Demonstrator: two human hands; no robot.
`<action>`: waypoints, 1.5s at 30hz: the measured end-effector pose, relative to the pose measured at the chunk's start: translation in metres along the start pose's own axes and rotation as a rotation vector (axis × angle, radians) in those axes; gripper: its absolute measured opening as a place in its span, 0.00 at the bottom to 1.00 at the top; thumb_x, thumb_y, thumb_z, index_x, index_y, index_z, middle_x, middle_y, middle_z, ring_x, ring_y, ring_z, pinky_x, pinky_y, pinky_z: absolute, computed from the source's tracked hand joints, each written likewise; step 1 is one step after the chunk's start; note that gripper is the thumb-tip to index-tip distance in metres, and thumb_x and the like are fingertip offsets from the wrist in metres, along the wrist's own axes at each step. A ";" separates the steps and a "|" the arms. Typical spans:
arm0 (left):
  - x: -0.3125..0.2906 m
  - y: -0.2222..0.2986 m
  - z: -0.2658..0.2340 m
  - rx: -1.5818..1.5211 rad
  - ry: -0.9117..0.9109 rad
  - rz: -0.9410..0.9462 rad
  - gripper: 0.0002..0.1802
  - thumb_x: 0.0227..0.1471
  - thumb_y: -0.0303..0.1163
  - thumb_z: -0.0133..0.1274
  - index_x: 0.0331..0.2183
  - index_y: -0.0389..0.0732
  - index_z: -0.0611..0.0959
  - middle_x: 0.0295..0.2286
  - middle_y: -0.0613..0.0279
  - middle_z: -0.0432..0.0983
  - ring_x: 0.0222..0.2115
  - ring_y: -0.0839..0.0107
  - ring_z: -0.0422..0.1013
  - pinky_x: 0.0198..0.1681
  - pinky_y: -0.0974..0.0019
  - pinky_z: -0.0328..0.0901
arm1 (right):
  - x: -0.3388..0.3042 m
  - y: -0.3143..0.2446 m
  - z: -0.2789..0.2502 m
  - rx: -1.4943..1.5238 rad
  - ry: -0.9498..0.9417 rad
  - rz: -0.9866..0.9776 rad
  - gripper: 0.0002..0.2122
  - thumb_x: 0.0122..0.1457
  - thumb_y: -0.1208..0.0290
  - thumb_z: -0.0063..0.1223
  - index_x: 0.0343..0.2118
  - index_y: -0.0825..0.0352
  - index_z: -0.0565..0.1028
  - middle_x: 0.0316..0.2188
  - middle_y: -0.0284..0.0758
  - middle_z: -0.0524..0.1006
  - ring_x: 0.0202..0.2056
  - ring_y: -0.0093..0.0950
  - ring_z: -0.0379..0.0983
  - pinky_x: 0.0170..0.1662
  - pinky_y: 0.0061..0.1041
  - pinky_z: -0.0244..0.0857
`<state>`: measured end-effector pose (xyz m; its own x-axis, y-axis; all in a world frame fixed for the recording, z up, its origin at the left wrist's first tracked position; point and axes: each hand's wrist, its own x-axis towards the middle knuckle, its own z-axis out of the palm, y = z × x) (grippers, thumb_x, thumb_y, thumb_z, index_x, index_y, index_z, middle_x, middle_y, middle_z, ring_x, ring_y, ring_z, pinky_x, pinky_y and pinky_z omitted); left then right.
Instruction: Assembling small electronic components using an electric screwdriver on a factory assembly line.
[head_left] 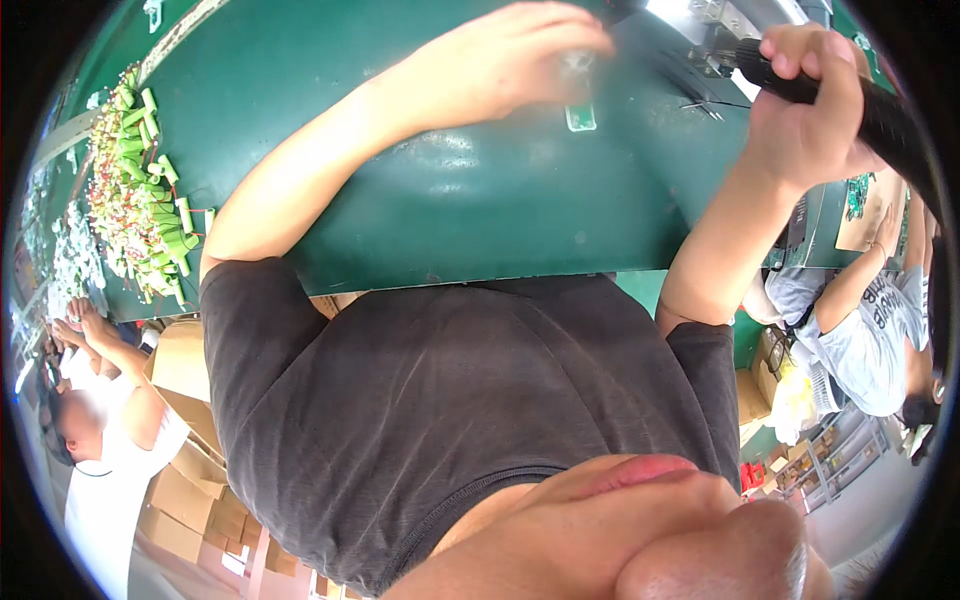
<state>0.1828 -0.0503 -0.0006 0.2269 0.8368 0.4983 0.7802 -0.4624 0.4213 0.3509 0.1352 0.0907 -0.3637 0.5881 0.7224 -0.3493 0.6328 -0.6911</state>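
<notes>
My left hand point(525, 60) reaches across the green bench from the left, its fingers bent and smeared by motion. Right at those fingers is a small clear plastic case point(581, 117) with green in it; whether they grip it I cannot make out. A blurred whitish bit shows beside the fingertips. My right hand point(812, 105) is wrapped round a black electric screwdriver point(780, 80) with a ribbed front end. The tool lies nearly level, its tip directed left toward a shiny metal fixture at the back right.
Green battery-like cylinders with red wires point(150, 200) are heaped on the bench's left. Thin dark tools point(703, 105) lie near the metal fixture point(715, 20). Co-workers sit at left point(120, 430) and right point(860, 340). Cardboard boxes point(185, 500) stand behind me.
</notes>
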 end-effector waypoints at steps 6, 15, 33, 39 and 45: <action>0.000 0.016 -0.019 -0.117 0.033 -0.110 0.16 0.43 0.35 0.67 0.35 0.37 0.86 0.57 0.42 0.66 0.58 0.43 0.63 0.60 0.50 0.63 | -0.021 0.008 -0.013 0.543 -0.198 0.333 0.09 0.59 0.71 0.44 0.22 0.65 0.69 0.21 0.30 0.63 0.21 0.25 0.60 0.31 0.34 0.58; -0.011 0.003 -0.003 -0.132 0.066 -0.076 0.18 0.41 0.34 0.69 0.35 0.35 0.87 0.58 0.39 0.66 0.57 0.44 0.67 0.58 0.53 0.67 | -0.055 0.007 0.045 0.578 -0.317 0.139 0.22 0.64 0.80 0.47 0.60 0.61 0.57 0.21 0.32 0.67 0.17 0.24 0.61 0.24 0.29 0.63; -0.015 0.003 -0.006 -0.100 0.024 -0.089 0.17 0.41 0.35 0.68 0.34 0.36 0.88 0.57 0.40 0.67 0.58 0.46 0.67 0.60 0.56 0.66 | -0.069 0.015 0.057 0.483 -0.306 0.036 0.23 0.66 0.79 0.49 0.61 0.63 0.57 0.22 0.30 0.65 0.19 0.22 0.62 0.25 0.25 0.65; -0.014 0.004 -0.008 -0.090 0.042 -0.041 0.17 0.41 0.35 0.68 0.34 0.36 0.88 0.57 0.39 0.67 0.58 0.46 0.67 0.60 0.55 0.65 | -0.074 0.017 0.059 0.466 -0.358 0.014 0.23 0.66 0.78 0.50 0.61 0.60 0.58 0.22 0.30 0.65 0.20 0.22 0.62 0.26 0.23 0.64; -0.015 0.002 -0.004 -0.116 0.060 -0.046 0.17 0.41 0.35 0.68 0.34 0.35 0.88 0.57 0.39 0.67 0.58 0.46 0.67 0.60 0.56 0.65 | -0.072 0.018 0.059 0.474 -0.377 0.013 0.23 0.65 0.77 0.52 0.60 0.59 0.58 0.22 0.29 0.66 0.19 0.22 0.61 0.26 0.23 0.63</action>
<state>0.1787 -0.0650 -0.0042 0.1545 0.8401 0.5199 0.7157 -0.4580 0.5273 0.3200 0.0745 0.0243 -0.6211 0.3205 0.7152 -0.6582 0.2822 -0.6980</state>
